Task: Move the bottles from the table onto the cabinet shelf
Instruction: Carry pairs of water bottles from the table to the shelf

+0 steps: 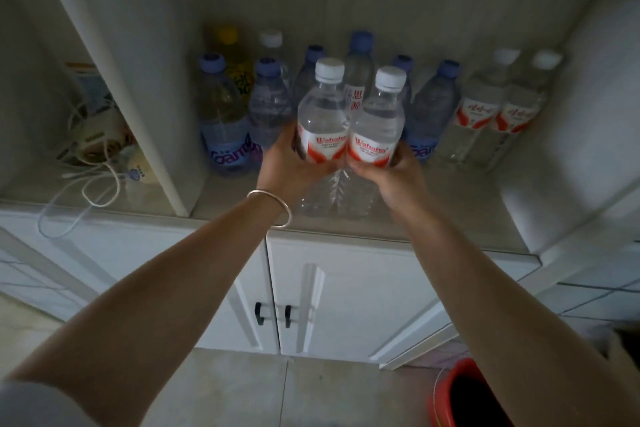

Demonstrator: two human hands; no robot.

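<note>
- Step in hand, as judged: placement. 2 white-capped, red-labelled water bottles are being carried in to the cabinet shelf (450,215), 1 per hand.
- Left hand (291,163) is wrapped around the lower body of the left bottle (323,114); a silver bangle (273,208) sits on that wrist.
- Right hand (391,173) is wrapped around the lower body of the right bottle (377,121). The 2 bottles touch side by side, upright, tilted slightly toward the camera.
- Both bottles are over the shelf's front-centre strip; whether their bases rest on the shelf cannot be told, as the hands hide them.
- At the shelf's back: a row of blue-capped bottles (225,121), plus a yellow-capped bottle (228,42). At the shelf's right: 2 matching red-labelled bottles (498,111).
- Below the shelf: white cabinet doors (346,302) with black handles.
- Next move, as judged: set both bases flat on the shelf's free front strip, short of the back row, then open the fingers without tipping either bottle.
- The table is not in view, so remaining bottles cannot be counted.
</note>
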